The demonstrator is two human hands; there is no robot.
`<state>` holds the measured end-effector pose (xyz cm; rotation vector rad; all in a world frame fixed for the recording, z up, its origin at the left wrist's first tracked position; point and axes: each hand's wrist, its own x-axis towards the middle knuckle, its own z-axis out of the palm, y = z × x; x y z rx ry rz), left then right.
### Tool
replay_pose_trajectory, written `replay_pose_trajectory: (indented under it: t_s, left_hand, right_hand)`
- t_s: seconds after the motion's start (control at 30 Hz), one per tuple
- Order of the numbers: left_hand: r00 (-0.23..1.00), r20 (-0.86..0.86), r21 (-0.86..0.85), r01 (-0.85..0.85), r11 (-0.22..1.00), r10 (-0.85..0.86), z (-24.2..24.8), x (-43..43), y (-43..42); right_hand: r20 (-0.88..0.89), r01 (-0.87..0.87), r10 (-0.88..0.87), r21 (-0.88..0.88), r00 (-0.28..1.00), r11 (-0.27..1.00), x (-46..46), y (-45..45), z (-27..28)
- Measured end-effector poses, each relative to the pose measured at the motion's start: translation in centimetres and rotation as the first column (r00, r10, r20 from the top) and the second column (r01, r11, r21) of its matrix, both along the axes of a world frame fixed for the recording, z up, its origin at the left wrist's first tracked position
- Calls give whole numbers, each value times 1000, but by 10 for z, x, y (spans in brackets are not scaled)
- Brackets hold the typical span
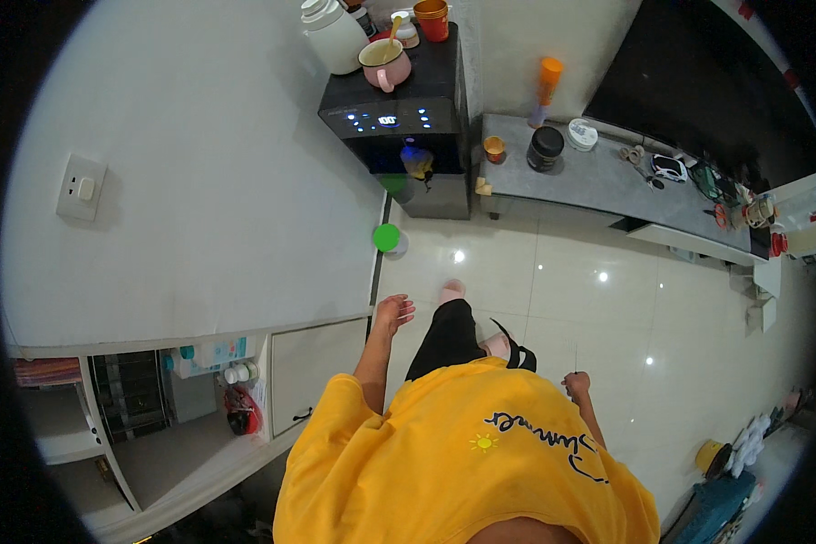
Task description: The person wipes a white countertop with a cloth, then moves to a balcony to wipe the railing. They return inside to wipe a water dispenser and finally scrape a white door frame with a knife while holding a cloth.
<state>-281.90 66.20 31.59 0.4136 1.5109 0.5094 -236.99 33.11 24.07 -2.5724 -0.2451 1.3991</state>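
Observation:
My left hand [395,312] hangs beside the white wall with its fingers apart and nothing in it. On the other side of my body, my right hand [576,383] is curled; whether it holds something thin is too small to tell. A container with a green lid [386,237] stands on the floor by the wall, ahead of my left hand. Beyond it is a black water dispenser [398,117] with a lit display. A pink mug [386,68] with a yellow handle sticking out and a white jug [335,37] stand on its top.
A low grey TV cabinet [585,178] carries a black jar [545,147], an orange cup [494,149], scissors [721,216] and a toy car [669,167]. White shelving [266,387] with bottles is at the left. A teal item [714,506] lies at the lower right.

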Motion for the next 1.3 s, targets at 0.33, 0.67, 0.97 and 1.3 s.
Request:
replay_pose_trajectory:
  t_s: [0.33, 0.67, 0.97, 1.3]
  left_hand:
    - [995, -61, -6, 73, 997, -74, -13, 5, 62]
    - [994, -9, 23, 113, 993, -113, -7, 14, 114]
    - [994, -46, -74, 91, 993, -94, -22, -7, 126]
    - [994, 15, -71, 107, 992, -106, -36, 7, 139]
  right_hand:
    - [108, -172, 173, -21, 979, 985, -26, -60, -34]
    - [140, -149, 147, 3, 979, 989, -41, -46, -115]
    - [82, -11, 9, 29, 997, 1000, -51, -9, -76]
    - [38, -31, 31, -1, 999, 1000, -64, -27, -78]
